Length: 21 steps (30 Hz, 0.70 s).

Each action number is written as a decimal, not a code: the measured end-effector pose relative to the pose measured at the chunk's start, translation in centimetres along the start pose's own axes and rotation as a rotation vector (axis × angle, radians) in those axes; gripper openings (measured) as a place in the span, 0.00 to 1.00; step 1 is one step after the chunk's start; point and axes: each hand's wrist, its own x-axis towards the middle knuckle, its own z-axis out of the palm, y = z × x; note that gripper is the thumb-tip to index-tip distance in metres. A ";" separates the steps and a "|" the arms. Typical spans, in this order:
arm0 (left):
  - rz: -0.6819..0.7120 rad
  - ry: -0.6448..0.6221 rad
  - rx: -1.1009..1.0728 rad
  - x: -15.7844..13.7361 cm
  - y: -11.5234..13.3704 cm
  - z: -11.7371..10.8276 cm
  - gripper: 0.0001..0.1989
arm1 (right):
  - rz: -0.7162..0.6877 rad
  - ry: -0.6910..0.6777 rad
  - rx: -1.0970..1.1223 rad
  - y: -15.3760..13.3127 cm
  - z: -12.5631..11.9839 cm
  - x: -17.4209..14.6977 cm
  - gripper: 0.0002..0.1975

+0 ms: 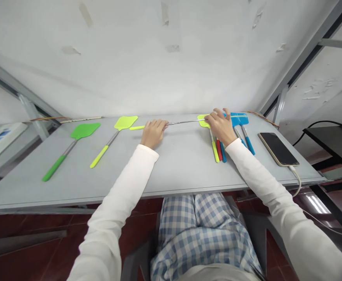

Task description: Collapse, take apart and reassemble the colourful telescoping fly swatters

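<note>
My left hand [153,133] is wrapped around the yellow-green handle end of a fly swatter [185,121] whose metal rod is drawn out long. The rod runs sideways above the table to my right hand [220,125], which pinches its far end with some fingers raised. Past those fingers the swatter's head shows only as a thin edge. Under my right hand lie several other swatters: a yellow one [214,150], blue ones [247,145] and a red handle [219,150], partly hidden by the hand.
On the left of the grey table [182,168] lie a green swatter [85,130] and a yellow swatter [126,122]. A phone [278,148] with a white cable [298,180] rests at the right. Behind the table stands a white wall [124,70], with metal frame bars at both sides.
</note>
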 end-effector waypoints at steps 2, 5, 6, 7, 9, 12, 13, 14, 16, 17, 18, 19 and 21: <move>0.058 0.007 -0.035 0.2 2.2 0.1 0.19 | -0.124 -0.058 0.048 -2.3 -0.7 -0.1 0.16; 0.127 0.006 -0.053 0.5 5.3 0.0 0.21 | -0.238 -0.154 0.110 -4.6 -1.5 -0.3 0.19; 0.137 0.005 -0.058 0.6 6.0 0.0 0.22 | -0.244 -0.165 0.126 -4.8 -1.6 -0.4 0.20; 0.142 -0.001 -0.066 0.7 6.4 0.0 0.23 | -0.242 -0.169 0.142 -4.8 -1.6 -0.4 0.21; 0.136 -0.032 -0.086 0.7 6.5 -0.1 0.23 | -0.237 -0.178 0.179 -4.3 -1.3 -0.3 0.22; 0.058 -0.128 -0.066 0.5 5.6 -0.1 0.23 | -0.268 -0.241 0.210 -3.0 -0.4 -0.1 0.21; 0.026 -0.165 -0.044 0.5 5.3 -0.1 0.23 | -0.285 -0.267 0.208 -2.6 -0.1 0.0 0.20; 0.001 -0.196 -0.020 0.5 4.9 -0.2 0.23 | -0.298 -0.289 0.201 -2.2 0.2 0.1 0.19; -0.017 -0.238 0.023 0.5 4.0 -0.3 0.23 | -0.310 -0.309 0.183 -1.6 0.8 0.4 0.17; -0.019 -0.248 0.039 0.6 3.6 -0.4 0.23 | -0.308 -0.304 0.174 -1.2 1.0 0.4 0.17; -0.025 -0.250 0.053 0.6 3.0 -0.5 0.23 | -0.302 -0.290 0.164 -0.8 1.1 0.5 0.16; -0.038 -0.247 0.063 0.5 2.3 -0.7 0.23 | -0.290 -0.270 0.152 -0.2 1.2 0.6 0.15; -0.083 -0.235 0.074 0.3 0.5 -1.1 0.23 | -0.237 -0.221 0.115 1.4 1.3 0.5 0.14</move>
